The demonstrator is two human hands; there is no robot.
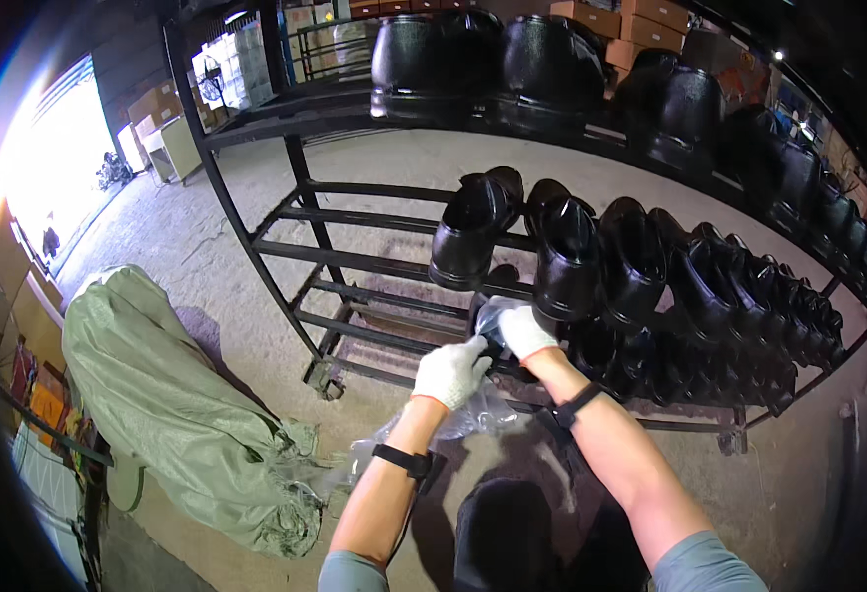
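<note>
My left hand, in a white knit glove, is closed on crumpled clear plastic sheeting that hangs below it toward the floor. Just beyond and to its right, my right hand, gloved the same way, bends down over more of that plastic at the lower tier of a black metal rack. Its fingertips are hidden. Something dark shows between the hands, its kind unclear. Above them, a black shoe and another black shoe stand on the middle tier, heels toward me.
Several more black shoes run along the rack to the right, on the middle and lower tiers. Large black shoes fill the top tier. A green woven sack lies on the floor at left. Cartons are stacked behind.
</note>
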